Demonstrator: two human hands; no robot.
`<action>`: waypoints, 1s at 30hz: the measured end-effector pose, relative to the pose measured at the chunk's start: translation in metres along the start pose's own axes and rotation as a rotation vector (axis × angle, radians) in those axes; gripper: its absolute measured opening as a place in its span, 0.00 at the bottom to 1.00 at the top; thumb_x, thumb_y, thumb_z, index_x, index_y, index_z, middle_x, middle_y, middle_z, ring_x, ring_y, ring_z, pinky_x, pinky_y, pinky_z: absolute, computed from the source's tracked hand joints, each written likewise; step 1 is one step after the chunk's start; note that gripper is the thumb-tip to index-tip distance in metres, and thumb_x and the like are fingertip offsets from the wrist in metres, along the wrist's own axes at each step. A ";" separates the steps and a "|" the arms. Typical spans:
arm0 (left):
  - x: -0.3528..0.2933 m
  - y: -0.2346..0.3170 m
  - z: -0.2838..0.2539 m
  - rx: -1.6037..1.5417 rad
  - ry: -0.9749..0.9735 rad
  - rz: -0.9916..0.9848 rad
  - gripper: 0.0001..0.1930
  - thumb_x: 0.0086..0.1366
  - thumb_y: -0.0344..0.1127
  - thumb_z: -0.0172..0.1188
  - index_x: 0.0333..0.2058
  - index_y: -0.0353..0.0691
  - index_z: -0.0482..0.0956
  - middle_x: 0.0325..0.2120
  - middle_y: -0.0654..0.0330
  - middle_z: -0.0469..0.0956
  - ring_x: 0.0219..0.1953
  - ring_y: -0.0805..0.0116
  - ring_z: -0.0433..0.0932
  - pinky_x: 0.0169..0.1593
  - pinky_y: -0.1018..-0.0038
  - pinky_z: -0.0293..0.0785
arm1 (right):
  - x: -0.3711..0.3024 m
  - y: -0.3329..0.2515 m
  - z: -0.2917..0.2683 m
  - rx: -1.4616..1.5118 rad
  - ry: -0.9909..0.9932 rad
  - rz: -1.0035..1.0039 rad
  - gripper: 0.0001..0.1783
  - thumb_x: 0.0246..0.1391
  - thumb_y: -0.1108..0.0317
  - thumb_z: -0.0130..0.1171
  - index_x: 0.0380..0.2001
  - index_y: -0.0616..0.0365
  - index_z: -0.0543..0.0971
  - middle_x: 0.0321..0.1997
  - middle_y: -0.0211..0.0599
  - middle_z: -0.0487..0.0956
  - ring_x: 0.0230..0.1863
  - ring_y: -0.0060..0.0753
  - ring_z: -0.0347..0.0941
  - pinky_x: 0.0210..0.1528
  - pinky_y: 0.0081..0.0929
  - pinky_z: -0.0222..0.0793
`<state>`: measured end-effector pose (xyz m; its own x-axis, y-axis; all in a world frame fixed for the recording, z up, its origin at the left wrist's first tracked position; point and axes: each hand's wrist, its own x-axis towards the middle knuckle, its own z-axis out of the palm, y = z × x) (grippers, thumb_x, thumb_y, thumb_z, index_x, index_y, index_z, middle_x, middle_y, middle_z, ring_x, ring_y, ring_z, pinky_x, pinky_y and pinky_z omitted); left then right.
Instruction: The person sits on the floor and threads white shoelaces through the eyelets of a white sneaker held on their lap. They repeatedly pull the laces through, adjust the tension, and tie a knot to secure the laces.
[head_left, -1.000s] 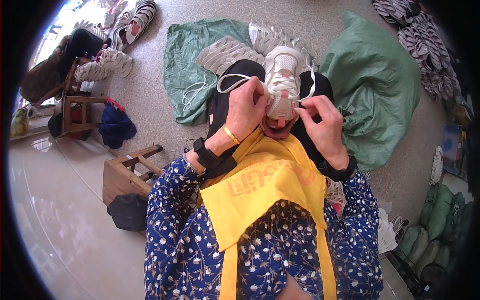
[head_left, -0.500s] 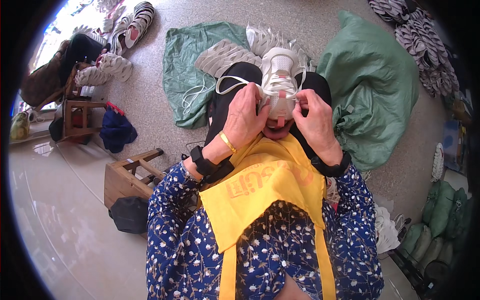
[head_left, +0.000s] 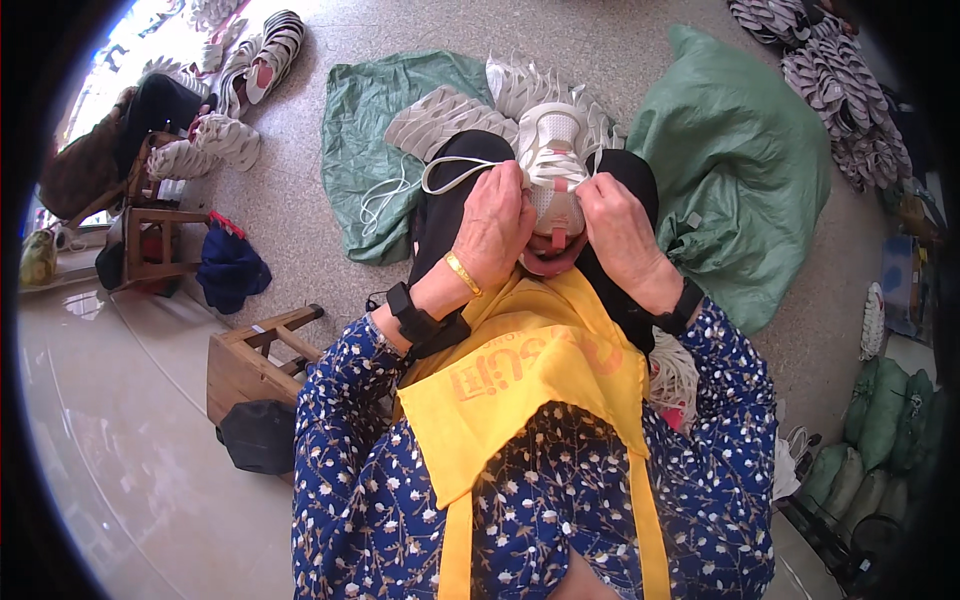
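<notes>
A white sneaker (head_left: pixel 556 125) with pink accents rests between my knees, toe pointing away and tongue and heel opening toward me. White shoelace (head_left: pixel 441 180) crosses its front and loops out to the left over my knee. My left hand (head_left: pixel 495 222) is closed at the left lace edge of the shoe, fingers pinching the lace. At the right edge, my right hand (head_left: pixel 622 228) also pinches lace, a short piece of which rises past its fingertips. My fingers hide the eyelets and the exact grip. A yellow apron (head_left: pixel 530 370) covers my lap below the shoe.
Rows of nested white shoe pieces (head_left: pixel 440 118) lie beyond my knees on a green sack (head_left: pixel 350 120). A bulky green sack (head_left: pixel 740 150) sits on the right. Wooden stools (head_left: pixel 240 370) stand left; more shoe pieces (head_left: pixel 845 95) are stacked far right.
My right hand has shifted slightly left and up along the shoe, its fingers now closer against the edge. My left hand stays near its place. The whole view has shifted slightly.
</notes>
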<state>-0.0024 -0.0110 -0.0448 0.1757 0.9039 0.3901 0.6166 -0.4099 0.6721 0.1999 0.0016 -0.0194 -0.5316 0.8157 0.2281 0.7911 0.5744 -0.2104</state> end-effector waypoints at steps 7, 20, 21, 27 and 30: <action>0.003 -0.002 0.005 -0.028 0.056 -0.040 0.08 0.62 0.26 0.57 0.37 0.34 0.67 0.29 0.46 0.71 0.35 0.43 0.73 0.40 0.56 0.71 | 0.010 0.007 -0.002 -0.072 0.158 -0.126 0.06 0.48 0.76 0.58 0.31 0.63 0.75 0.37 0.41 0.71 0.40 0.43 0.72 0.43 0.35 0.73; 0.000 -0.001 -0.001 -0.184 -0.016 -0.113 0.08 0.62 0.25 0.57 0.37 0.33 0.67 0.31 0.45 0.71 0.38 0.42 0.73 0.42 0.54 0.70 | 0.001 -0.059 -0.032 0.491 0.198 -0.230 0.06 0.56 0.76 0.59 0.34 0.61 0.72 0.35 0.39 0.73 0.35 0.42 0.77 0.34 0.35 0.75; 0.000 -0.001 0.000 -0.186 -0.007 -0.129 0.09 0.62 0.25 0.57 0.37 0.33 0.67 0.31 0.45 0.71 0.38 0.41 0.73 0.42 0.54 0.70 | 0.002 -0.056 -0.030 0.458 0.172 -0.193 0.05 0.56 0.76 0.59 0.34 0.62 0.73 0.36 0.40 0.74 0.36 0.44 0.77 0.35 0.36 0.75; 0.001 -0.007 0.002 -0.140 0.058 -0.094 0.09 0.62 0.26 0.59 0.36 0.34 0.67 0.28 0.48 0.72 0.30 0.47 0.74 0.34 0.59 0.71 | 0.024 -0.028 0.015 0.304 0.129 -0.003 0.04 0.56 0.75 0.57 0.34 0.63 0.76 0.37 0.47 0.75 0.39 0.51 0.78 0.39 0.41 0.76; 0.002 -0.008 0.004 -0.126 0.087 -0.061 0.08 0.62 0.25 0.58 0.35 0.33 0.67 0.28 0.47 0.71 0.30 0.47 0.73 0.34 0.58 0.70 | 0.029 -0.030 0.024 0.192 0.143 0.020 0.03 0.55 0.75 0.56 0.33 0.62 0.76 0.36 0.47 0.75 0.39 0.51 0.78 0.39 0.41 0.76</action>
<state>-0.0038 -0.0058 -0.0521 0.0702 0.9155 0.3961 0.5221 -0.3721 0.7675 0.1533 0.0099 -0.0294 -0.4576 0.8166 0.3518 0.7213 0.5723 -0.3901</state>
